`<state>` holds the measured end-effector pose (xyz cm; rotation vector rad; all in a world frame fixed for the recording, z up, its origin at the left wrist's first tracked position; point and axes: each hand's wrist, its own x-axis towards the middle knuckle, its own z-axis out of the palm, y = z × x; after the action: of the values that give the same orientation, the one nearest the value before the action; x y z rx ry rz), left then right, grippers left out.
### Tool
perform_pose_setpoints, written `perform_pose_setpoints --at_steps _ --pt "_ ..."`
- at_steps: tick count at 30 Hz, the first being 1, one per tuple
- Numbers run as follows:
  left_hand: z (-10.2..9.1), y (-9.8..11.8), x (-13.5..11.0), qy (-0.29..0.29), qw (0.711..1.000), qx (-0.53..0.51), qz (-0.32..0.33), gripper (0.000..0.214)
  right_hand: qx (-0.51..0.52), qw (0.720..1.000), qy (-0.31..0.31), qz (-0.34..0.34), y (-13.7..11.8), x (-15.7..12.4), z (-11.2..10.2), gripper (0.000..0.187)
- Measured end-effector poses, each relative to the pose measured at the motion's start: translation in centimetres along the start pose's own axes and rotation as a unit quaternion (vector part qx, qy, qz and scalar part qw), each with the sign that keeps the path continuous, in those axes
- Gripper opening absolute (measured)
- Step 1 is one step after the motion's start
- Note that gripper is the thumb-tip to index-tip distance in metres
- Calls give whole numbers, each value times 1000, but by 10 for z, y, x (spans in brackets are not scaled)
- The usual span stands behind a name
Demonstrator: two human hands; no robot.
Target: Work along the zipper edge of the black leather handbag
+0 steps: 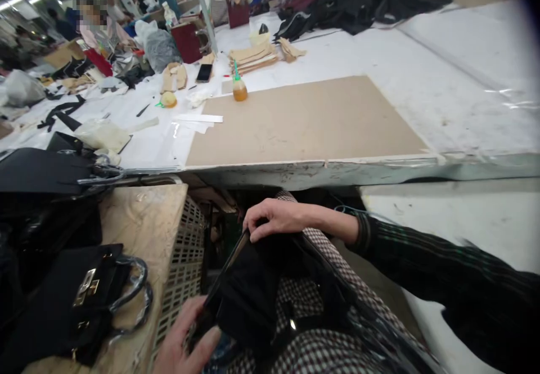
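Note:
A black handbag (248, 301) lies across the lap, over checked cloth, with its dark lining and one long edge facing up. My right hand (274, 219) pinches the far end of that edge between thumb and fingers. At the near end, my left hand (185, 340) is closed on the same edge, thumb on the inner side and fingers outside. A small shiny metal part shows on the bag's near side. The bag's lower parts are hidden in shadow and by the lap.
To the left, finished-looking black handbags (54, 306) with wrapped handles rest on a board-topped crate (177, 284). Ahead is the white worktable (464, 93) with a brown board (304, 121), a glue bottle (240, 89), a phone (205, 73) and dark pieces (358, 3). Several people work beyond.

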<state>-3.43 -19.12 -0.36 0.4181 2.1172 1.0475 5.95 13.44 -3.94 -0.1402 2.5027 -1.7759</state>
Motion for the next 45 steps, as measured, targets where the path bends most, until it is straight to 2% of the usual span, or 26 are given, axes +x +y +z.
perform_pose_setpoints --at_steps 3,5,9,11,15,21,24,31,36,39,42,45 --pt "6 3 1 67 997 -26 38 55 -1 1000 -16 11 0 5 -3 28" --pt "14 6 4 81 996 -30 39 56 -6 1000 -27 8 0 6 -4 27" --pt "26 14 14 62 997 45 -5 60 -6 1000 -16 7 -2 3 -5 22" --pt "29 18 18 45 997 50 -34 61 4 1000 1 20 -4 -1 -6 22" --pt "34 26 18 31 998 8 -57 59 1 999 38 36 -8 -11 -7 23" --pt "43 38 16 10 992 -92 -81 54 -89 992 85 32 -8 -12 0 20" --pt "45 35 19 -2 989 -120 -84 52 -130 987 90 37 -6 -11 4 17" --pt "43 27 29 -34 990 -115 -74 47 -165 980 102 51 -6 -9 12 13" --pt "42 40 35 -64 996 -44 -41 45 -188 974 103 76 -8 -6 18 14" --pt "40 52 44 -102 993 60 -22 49 -191 973 105 82 -8 -5 19 15" --pt "38 63 56 -136 972 194 16 53 -191 971 101 98 -10 -7 18 15" --pt "40 70 65 -184 951 244 54 51 -194 969 103 112 -10 -9 15 15"
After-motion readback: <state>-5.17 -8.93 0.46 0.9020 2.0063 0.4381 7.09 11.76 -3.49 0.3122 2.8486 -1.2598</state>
